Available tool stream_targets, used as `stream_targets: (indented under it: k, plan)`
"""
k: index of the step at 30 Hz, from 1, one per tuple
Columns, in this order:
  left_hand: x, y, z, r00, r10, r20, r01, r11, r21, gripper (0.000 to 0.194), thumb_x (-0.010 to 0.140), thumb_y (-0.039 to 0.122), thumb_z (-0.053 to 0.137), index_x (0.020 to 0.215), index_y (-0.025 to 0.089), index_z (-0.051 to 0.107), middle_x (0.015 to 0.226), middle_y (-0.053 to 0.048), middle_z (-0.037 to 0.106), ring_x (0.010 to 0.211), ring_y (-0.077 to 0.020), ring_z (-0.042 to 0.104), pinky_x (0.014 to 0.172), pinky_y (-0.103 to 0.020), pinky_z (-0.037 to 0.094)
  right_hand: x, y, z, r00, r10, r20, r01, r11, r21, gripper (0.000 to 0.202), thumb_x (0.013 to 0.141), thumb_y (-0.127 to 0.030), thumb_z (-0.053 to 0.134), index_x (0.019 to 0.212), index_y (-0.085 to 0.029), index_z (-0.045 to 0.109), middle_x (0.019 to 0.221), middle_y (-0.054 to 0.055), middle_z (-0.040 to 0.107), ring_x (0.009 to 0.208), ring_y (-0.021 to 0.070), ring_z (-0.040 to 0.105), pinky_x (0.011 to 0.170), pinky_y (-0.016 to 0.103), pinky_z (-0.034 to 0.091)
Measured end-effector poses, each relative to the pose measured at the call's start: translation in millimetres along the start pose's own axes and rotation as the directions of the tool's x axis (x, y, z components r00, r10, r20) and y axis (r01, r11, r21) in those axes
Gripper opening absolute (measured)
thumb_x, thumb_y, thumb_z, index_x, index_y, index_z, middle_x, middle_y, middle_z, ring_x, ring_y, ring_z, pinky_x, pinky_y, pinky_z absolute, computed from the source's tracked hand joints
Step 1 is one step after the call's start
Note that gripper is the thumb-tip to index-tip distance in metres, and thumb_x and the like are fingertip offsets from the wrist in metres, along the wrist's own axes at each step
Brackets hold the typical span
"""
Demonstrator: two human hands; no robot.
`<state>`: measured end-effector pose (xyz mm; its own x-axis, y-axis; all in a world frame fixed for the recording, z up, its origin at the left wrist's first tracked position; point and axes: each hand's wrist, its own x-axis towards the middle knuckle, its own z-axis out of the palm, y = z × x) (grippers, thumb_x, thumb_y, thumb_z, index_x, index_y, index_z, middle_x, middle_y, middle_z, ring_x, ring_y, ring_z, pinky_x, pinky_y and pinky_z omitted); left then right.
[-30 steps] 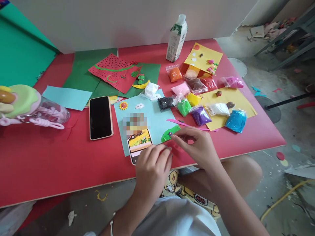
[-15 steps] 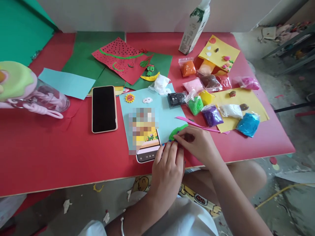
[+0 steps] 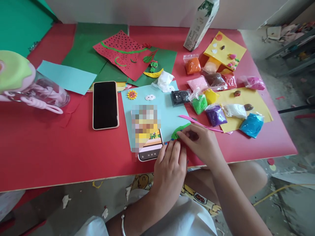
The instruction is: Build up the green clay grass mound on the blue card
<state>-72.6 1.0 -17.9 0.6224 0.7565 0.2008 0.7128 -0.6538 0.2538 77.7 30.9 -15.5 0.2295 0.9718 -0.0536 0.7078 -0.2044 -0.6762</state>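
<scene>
clear bags (image 3: 216,116) of orange, green and purple clay (image 3: 193,67), at right
flat bright-green piece (image 3: 179,130) on the blue paper's (image 3: 171,113) near-right corner; my right hand (image 3: 204,139) pinches there, hold hidden from me; left hand (image 3: 170,164), fingers outstretched, near it.

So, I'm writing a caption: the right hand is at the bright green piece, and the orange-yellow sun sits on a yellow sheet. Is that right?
Not quite: the sun sits on the light blue sheet, beside a white cloud, as the head view shows. The right hand is indeed at the bright green piece.
</scene>
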Motion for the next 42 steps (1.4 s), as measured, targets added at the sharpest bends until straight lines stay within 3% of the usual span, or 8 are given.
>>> stream_targets:
  k: [5,9,13,22,42]
  plan:
    - [-1.1,1.2,-0.8,1.0,-0.006,0.027,0.006,1.0,0.008,0.031,0.089,0.016,0.053,0.119,0.014,0.06,0.131,-0.01,0.06,0.123,-0.0217,0.056,0.106,-0.036,0.047,-7.1,4.6,-3.0,0.988,-0.13,-0.079,0.131,0.991,0.007,0.011,0.087,-0.025,0.058,0.085,-0.019,0.067,0.079,0.003,0.067,0.065,0.015,0.062,0.059,0.027,0.049]
    - [0.4,2.7,-0.9,0.999,-0.013,0.048,0.011,1.0,0.027,0.033,0.09,0.017,0.051,0.123,0.015,0.058,0.133,-0.009,0.059,0.124,-0.0225,0.055,0.105,-0.038,0.048,-17.3,8.7,-2.8,0.956,-0.271,-0.113,0.268,0.963,-0.036,0.021,0.09,-0.015,0.051,0.095,-0.02,0.07,0.087,0.005,0.067,0.075,0.0159,0.066,0.068,0.028,0.053]
    - [1.5,4.3,-0.9,0.999,-0.013,0.029,0.012,0.999,0.041,0.029,0.091,0.018,0.051,0.118,0.014,0.061,0.13,-0.01,0.062,0.122,-0.0229,0.057,0.104,-0.038,0.049,-23.8,12.6,-2.3,0.939,-0.338,-0.07,0.332,0.939,-0.086,0.026,0.091,-0.014,0.049,0.105,-0.022,0.07,0.091,0.007,0.065,0.079,0.0172,0.065,0.071,0.029,0.056]
    - [1.3,4.7,-2.6,0.999,-0.012,0.04,0.01,0.999,0.043,0.032,0.09,0.017,0.051,0.121,0.013,0.06,0.132,-0.011,0.06,0.124,-0.0229,0.056,0.105,-0.037,0.05,-22.5,17.8,-2.9,0.924,-0.381,0.026,0.381,0.913,-0.146,0.032,0.094,-0.017,0.045,0.114,-0.024,0.068,0.095,0.008,0.061,0.082,0.0189,0.064,0.075,0.034,0.057]
    - [-2.1,4.3,-1.4,0.997,-0.012,0.079,0.01,1.0,0.027,0.035,0.091,0.016,0.051,0.125,0.012,0.057,0.133,-0.012,0.059,0.127,-0.0221,0.053,0.108,-0.035,0.047,-28.1,19.2,-2.4,0.907,-0.42,0.021,0.417,0.892,-0.174,0.035,0.095,-0.016,0.043,0.121,-0.025,0.064,0.096,0.009,0.061,0.083,0.0191,0.063,0.074,0.034,0.055]
